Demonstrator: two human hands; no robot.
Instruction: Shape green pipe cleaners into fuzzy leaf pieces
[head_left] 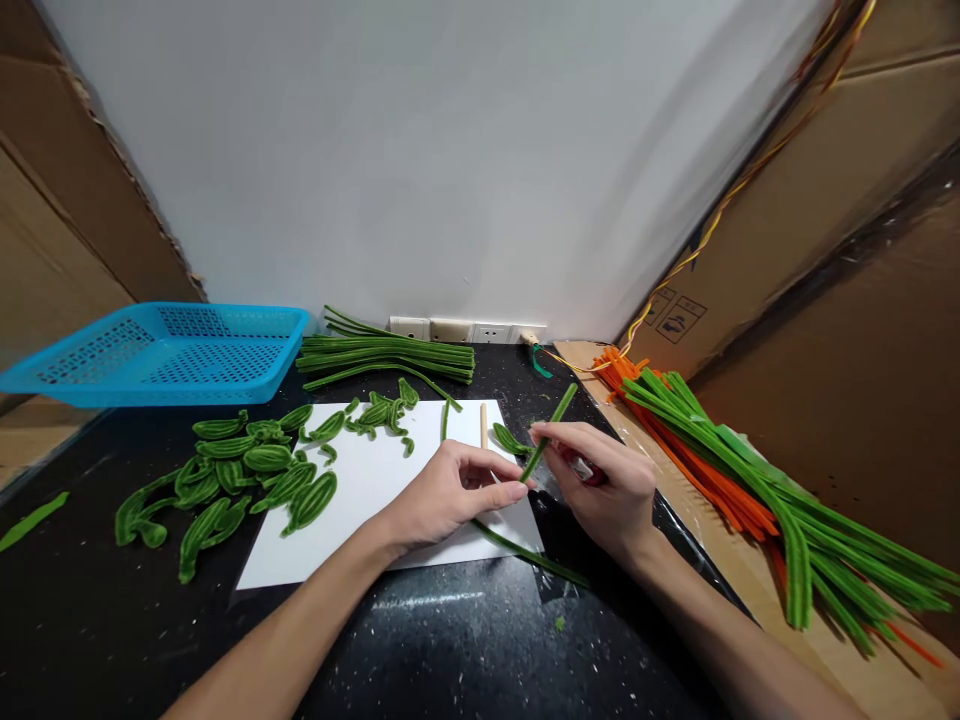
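Observation:
My left hand (442,490) is closed over the white sheet, its thumb and forefinger pinching a dark green pipe cleaner (556,418). Opposite it, my right hand (611,485) grips the same pipe cleaner, whose free end points up and away. Something red (592,472) shows inside the right palm, mostly hidden by the fingers. Below the hands another length of green pipe cleaner (525,555) runs across the paper's edge; whether it joins the held piece is hidden. Just beyond the fingers lie a leaf shape of bent green pipe cleaner (510,438) and a thin wooden stick (484,425).
Several finished pipe-cleaner leaves (266,458) spread over the white paper (360,520) and black tabletop (420,640). A blue basket (277,365) stands back left, beside a bundle of green pipe cleaners (390,355). Orange pipe cleaners (697,470) and brighter green ones (817,530) lie right, on cardboard.

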